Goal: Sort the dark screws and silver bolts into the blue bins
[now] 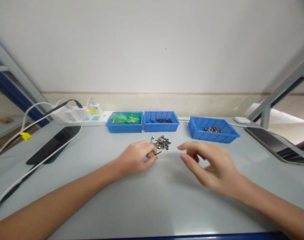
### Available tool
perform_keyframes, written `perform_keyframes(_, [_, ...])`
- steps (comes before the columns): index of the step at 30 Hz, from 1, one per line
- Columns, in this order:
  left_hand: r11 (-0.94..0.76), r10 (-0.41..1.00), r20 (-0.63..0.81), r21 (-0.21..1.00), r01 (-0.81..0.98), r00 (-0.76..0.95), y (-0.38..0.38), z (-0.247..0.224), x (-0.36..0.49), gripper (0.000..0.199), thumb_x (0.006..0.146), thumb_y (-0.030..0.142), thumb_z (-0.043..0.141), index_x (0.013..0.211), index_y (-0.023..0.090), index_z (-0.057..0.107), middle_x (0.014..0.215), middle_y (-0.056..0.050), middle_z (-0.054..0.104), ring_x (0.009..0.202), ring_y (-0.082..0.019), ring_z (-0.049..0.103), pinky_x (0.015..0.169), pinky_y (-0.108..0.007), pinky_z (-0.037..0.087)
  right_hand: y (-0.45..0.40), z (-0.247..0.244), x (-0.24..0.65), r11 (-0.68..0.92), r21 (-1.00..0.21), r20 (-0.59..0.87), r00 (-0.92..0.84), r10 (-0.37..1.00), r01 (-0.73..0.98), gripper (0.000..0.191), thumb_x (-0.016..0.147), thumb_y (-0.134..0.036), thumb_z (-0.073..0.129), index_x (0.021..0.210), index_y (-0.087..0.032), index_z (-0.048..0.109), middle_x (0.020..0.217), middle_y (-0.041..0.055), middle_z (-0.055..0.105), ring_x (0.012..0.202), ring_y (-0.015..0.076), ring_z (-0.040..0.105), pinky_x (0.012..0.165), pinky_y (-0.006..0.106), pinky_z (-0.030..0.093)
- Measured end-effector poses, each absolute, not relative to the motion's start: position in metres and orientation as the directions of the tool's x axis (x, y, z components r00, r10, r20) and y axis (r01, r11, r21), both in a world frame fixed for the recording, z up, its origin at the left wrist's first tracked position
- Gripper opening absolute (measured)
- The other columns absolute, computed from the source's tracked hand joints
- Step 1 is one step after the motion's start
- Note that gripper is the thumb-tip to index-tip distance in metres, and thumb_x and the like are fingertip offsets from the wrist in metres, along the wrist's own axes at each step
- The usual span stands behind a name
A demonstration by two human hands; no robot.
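Observation:
My left hand (139, 156) rests at the near left side of a small pile of mixed screws (162, 143), some dark and some silvery. A dark screw (158, 153) sticks out from between its thumb and fingers, pointing right. To the right of the pile, my right hand (211, 163) hovers over the table, slightly blurred. Its thumb and forefinger are apart, and nothing shows between them. Behind the pile stands a blue bin (161, 127) with dark screws inside. Another blue bin (211, 136), to the right, holds shiny metal pieces.
A third blue bin (124, 128) at the left holds green plastic packets. Beside it lies a white power strip (104, 117) with plugs and cables. A dark phone (57, 143) lies left, a tablet-like device (276, 145) right, and a small white case (242, 120) behind.

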State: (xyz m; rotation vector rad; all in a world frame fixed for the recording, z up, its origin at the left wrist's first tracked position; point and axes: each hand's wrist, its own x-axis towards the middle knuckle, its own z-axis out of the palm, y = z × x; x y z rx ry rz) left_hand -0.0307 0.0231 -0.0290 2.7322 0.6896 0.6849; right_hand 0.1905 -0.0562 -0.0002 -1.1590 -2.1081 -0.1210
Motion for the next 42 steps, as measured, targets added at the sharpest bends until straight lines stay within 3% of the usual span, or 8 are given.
perform_keyframes(3, [-0.820, 0.553, 0.402, 0.420, 0.390, 0.730, 0.019, -0.027, -0.030, 0.006, 0.083, 0.021, 0.050, 0.085, 0.018, 0.054, 0.070, 0.001, 0.060, 0.070, -0.014, 0.055, 0.068, -0.025, 0.041, -0.037, -0.013, 0.186, 0.614, -0.217, 0.654, -0.354, 0.669, 0.759, 0.017, 0.086, -0.022, 0.051, 0.101, -0.016, 0.055, 0.071, 0.0011, 0.060, 0.057, 0.0105, 0.053, 0.053, 0.023, 0.042])
perform_keyframes(7, [-0.771, 0.591, 0.372, 0.520, 0.366, 0.716, 0.015, -0.025, -0.030, 0.004, 0.083, 0.020, 0.050, 0.083, 0.017, 0.054, 0.069, 0.002, 0.057, 0.068, -0.012, 0.054, 0.066, -0.023, 0.041, -0.026, -0.026, 0.181, 0.672, -0.149, 0.661, -0.432, 0.614, 0.726, 0.014, 0.083, -0.020, 0.053, 0.096, -0.015, 0.057, 0.077, 0.0050, 0.060, 0.067, 0.0142, 0.054, 0.059, 0.026, 0.041])
perform_keyframes(11, [-0.756, 0.591, 0.359, 0.558, 0.342, 0.722, 0.011, -0.024, -0.029, 0.004, 0.082, 0.018, 0.050, 0.082, 0.017, 0.054, 0.070, 0.003, 0.058, 0.064, -0.009, 0.053, 0.063, -0.021, 0.041, -0.031, -0.032, 0.180, 0.709, -0.190, 0.617, -0.479, 0.624, 0.679, 0.007, 0.085, -0.017, 0.049, 0.087, -0.017, 0.056, 0.071, 0.0029, 0.057, 0.065, 0.0134, 0.051, 0.058, 0.025, 0.039])
perform_keyframes(16, [-0.781, 0.542, 0.378, 0.556, 0.284, 0.751, 0.005, -0.024, -0.028, 0.002, 0.082, 0.018, 0.050, 0.081, 0.018, 0.052, 0.069, 0.003, 0.057, 0.063, -0.009, 0.053, 0.062, -0.020, 0.041, -0.032, -0.031, 0.181, 0.735, -0.251, 0.624, -0.475, 0.620, 0.630, 0.014, 0.085, -0.024, 0.053, 0.097, -0.017, 0.053, 0.076, 0.0030, 0.059, 0.069, 0.0131, 0.053, 0.060, 0.024, 0.041])
perform_keyframes(21, [-0.785, 0.528, 0.363, 0.553, 0.278, 0.767, 0.003, -0.023, -0.026, 0.004, 0.082, 0.020, 0.048, 0.083, 0.018, 0.052, 0.070, 0.002, 0.058, 0.064, -0.010, 0.055, 0.064, -0.021, 0.043, -0.034, -0.030, 0.181, 0.782, -0.206, 0.585, -0.567, 0.580, 0.588, 0.008, 0.087, -0.020, 0.048, 0.089, -0.017, 0.055, 0.074, 0.0038, 0.058, 0.069, 0.0142, 0.051, 0.060, 0.026, 0.040])
perform_keyframes(30, [-0.831, 0.519, 0.397, 0.443, 0.337, 0.757, 0.007, -0.031, -0.028, 0.018, 0.083, 0.026, 0.053, 0.099, 0.019, 0.050, 0.072, 0.003, 0.059, 0.065, -0.010, 0.056, 0.066, -0.022, 0.043, -0.034, -0.032, 0.184, 0.753, -0.209, 0.573, -0.546, 0.611, 0.623, 0.012, 0.089, -0.022, 0.045, 0.085, -0.017, 0.055, 0.070, 0.0033, 0.056, 0.066, 0.0137, 0.048, 0.060, 0.025, 0.038])
perform_keyframes(35, [-0.846, 0.511, 0.412, 0.396, 0.357, 0.755, 0.008, -0.032, -0.028, 0.007, 0.082, 0.022, 0.053, 0.089, 0.019, 0.053, 0.070, 0.004, 0.059, 0.064, -0.009, 0.057, 0.063, -0.020, 0.042, -0.032, -0.033, 0.183, 0.759, -0.238, 0.554, -0.557, 0.618, 0.606, 0.013, 0.089, -0.022, 0.045, 0.085, -0.016, 0.056, 0.069, 0.0031, 0.056, 0.065, 0.0133, 0.048, 0.059, 0.024, 0.038])
perform_keyframes(42, [-0.816, 0.530, 0.362, 0.463, 0.346, 0.767, 0.007, -0.029, -0.028, 0.009, 0.083, 0.021, 0.048, 0.089, 0.018, 0.054, 0.068, 0.003, 0.059, 0.062, -0.009, 0.057, 0.063, -0.020, 0.043, -0.034, -0.033, 0.182, 0.753, -0.213, 0.567, -0.549, 0.614, 0.623, 0.014, 0.087, -0.026, 0.050, 0.095, -0.017, 0.055, 0.072, 0.0019, 0.058, 0.065, 0.0128, 0.050, 0.057, 0.024, 0.037])
